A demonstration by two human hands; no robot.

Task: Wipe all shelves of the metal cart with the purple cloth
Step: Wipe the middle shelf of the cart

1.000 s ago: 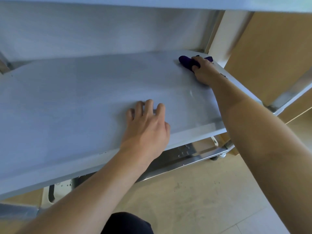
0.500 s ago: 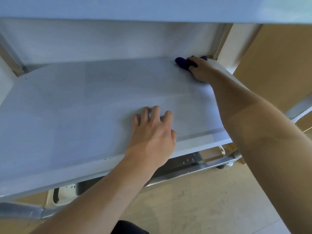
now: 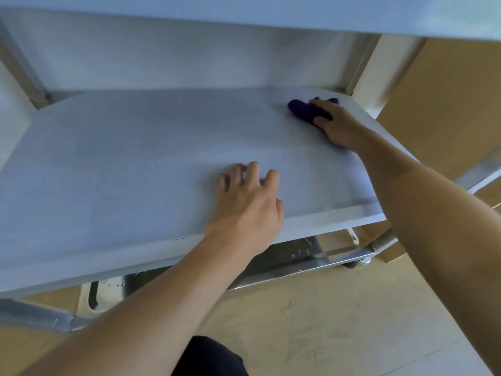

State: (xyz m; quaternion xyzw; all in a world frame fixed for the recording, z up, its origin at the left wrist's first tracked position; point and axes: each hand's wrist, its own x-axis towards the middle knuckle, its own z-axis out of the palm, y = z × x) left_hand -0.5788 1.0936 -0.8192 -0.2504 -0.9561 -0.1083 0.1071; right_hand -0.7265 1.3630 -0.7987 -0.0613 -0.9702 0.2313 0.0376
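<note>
Purple cloth (image 3: 301, 111), bunched into a small, dark, rounded wad, lies under the right hand (image 3: 339, 126) on the middle shelf (image 3: 135, 158) of the metal cart (image 3: 21, 63). The right fingers (image 3: 322, 104) curl over its top and the thumb tucks in from the near side, so the hand grips the cloth and presses it against the shelf. One deep violet lump pokes out to the left of the fingertips, and a smaller scrap shows just beyond them. Its weave is too blurred to make out.

The cloth looks soft, light and limp. It would probably glide easily on the smooth, pale grey metal, and it could also roll up or slip out from under a loose hold. Gripping the bulk of the wad under the palm, as here, seems the surest hold. Spreading it flatter would likely cover more of the shelf with each pass.

The left hand (image 3: 249, 210) rests on the same shelf, nearer the person and well to the left of the cloth. Its fingers (image 3: 253, 172) are spread with the tips slightly bent, and they hold nothing. The top shelf (image 3: 244, 14) hangs above both hands and a lower shelf (image 3: 311, 256) shows below them.
</note>
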